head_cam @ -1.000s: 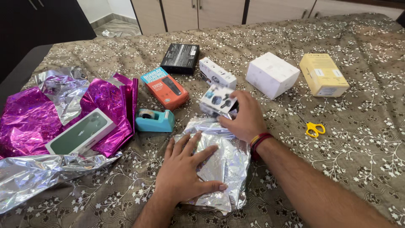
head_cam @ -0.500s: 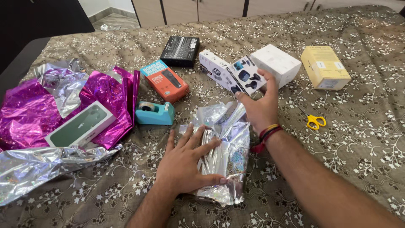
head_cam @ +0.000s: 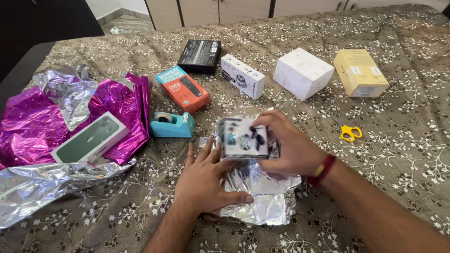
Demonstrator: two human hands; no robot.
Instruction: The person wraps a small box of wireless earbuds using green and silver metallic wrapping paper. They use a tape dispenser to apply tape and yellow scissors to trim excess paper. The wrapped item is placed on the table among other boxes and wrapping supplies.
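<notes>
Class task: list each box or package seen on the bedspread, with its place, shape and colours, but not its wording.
Small white box: centre, in right hand.
Orange box: left of centre, flat.
Black box: far, flat.
White oblong box: far centre.
White cube: far right.
Yellow box: farthest right.
Green-faced white box: left, on magenta foil.
</notes>
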